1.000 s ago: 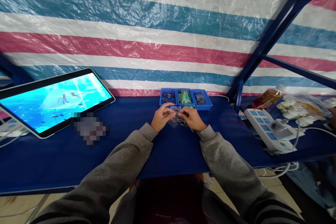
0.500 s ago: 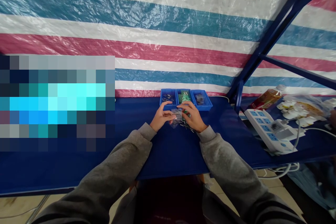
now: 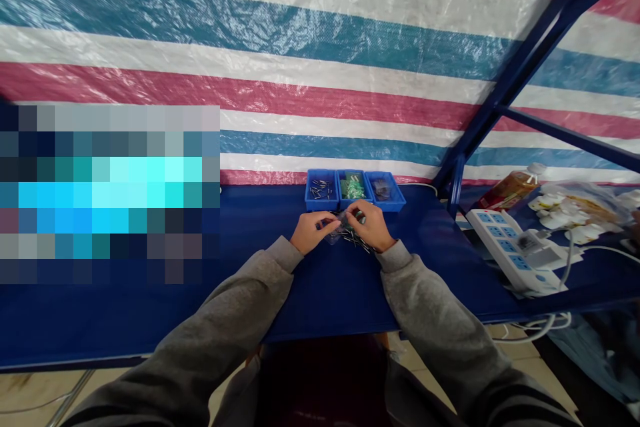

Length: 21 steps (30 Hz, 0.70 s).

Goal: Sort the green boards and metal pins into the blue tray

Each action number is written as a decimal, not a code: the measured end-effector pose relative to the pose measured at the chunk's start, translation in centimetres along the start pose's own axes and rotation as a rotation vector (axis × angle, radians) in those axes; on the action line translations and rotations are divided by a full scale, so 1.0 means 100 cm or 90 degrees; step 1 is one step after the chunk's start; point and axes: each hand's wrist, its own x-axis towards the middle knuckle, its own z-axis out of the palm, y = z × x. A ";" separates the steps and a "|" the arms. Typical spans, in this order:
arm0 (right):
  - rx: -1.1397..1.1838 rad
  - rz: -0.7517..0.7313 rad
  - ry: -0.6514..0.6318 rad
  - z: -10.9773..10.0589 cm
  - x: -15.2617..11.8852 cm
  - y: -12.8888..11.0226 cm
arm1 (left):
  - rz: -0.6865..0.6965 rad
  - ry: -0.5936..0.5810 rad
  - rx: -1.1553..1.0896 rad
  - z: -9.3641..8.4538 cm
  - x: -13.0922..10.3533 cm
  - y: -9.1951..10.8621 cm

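Observation:
A small clear plastic bag (image 3: 332,236) is pinched between my two hands above the blue table. My left hand (image 3: 310,232) has its fingers closed on the bag's left side. The fingers of my right hand (image 3: 369,223) are closed on its upper right side. What lies inside the bag is too small to make out. Under and beside my right hand lie several thin dark, screw-like pieces (image 3: 356,240). Just beyond stand three blue bins: a left bin (image 3: 322,204) with thin metal pieces, a middle one with green packets (image 3: 354,188), and a right one with greyish clear packets (image 3: 382,189).
To the right lie a white power strip (image 3: 510,247) with a plugged-in adapter, a bottle of amber drink (image 3: 513,185) and a plastic bag of white items (image 3: 570,210). A blue metal frame (image 3: 500,90) rises there. Striped sheeting (image 3: 325,100) hangs behind; the left is pixelated.
Both hands have lowered slightly, and their fingers have curled in closer over the clear bag. The left hand has moved a little right, uncovering more of the left bin.

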 end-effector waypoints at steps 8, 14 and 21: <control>0.172 0.059 -0.015 0.000 -0.002 -0.004 | -0.113 0.024 -0.272 -0.003 0.003 0.001; 0.133 -0.019 -0.011 -0.001 -0.002 -0.003 | -0.137 -0.017 -0.405 -0.004 0.005 0.003; 0.086 -0.002 0.045 0.000 0.001 -0.003 | -0.118 0.016 -0.354 -0.003 0.007 -0.002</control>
